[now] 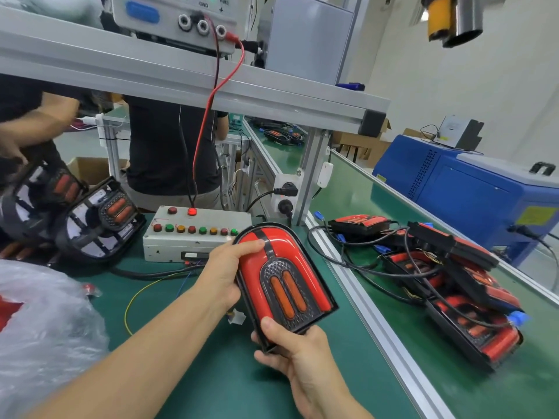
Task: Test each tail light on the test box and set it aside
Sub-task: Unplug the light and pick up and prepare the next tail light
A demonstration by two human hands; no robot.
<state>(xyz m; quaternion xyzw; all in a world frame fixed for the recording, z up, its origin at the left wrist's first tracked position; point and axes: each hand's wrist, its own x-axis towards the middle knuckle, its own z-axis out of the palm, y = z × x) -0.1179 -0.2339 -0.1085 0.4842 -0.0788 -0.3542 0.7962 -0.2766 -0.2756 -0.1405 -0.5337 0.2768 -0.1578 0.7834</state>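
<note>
Tail light [282, 278], underside hidden, in both hands.

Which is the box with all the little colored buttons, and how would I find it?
Look at the green table, just past the red tail light held in both hands. The test box is the flat grey one there. Unlike the lamps around it, it has a row of small round buttons and one button glowing red.

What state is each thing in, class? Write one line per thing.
Tail light: held face up by both hands, unlit.
Left hand: grips its side.
Right hand: grips its near end.
Test box: one red button lit.
Tested lights: piled at right, cables tangled.
</note>
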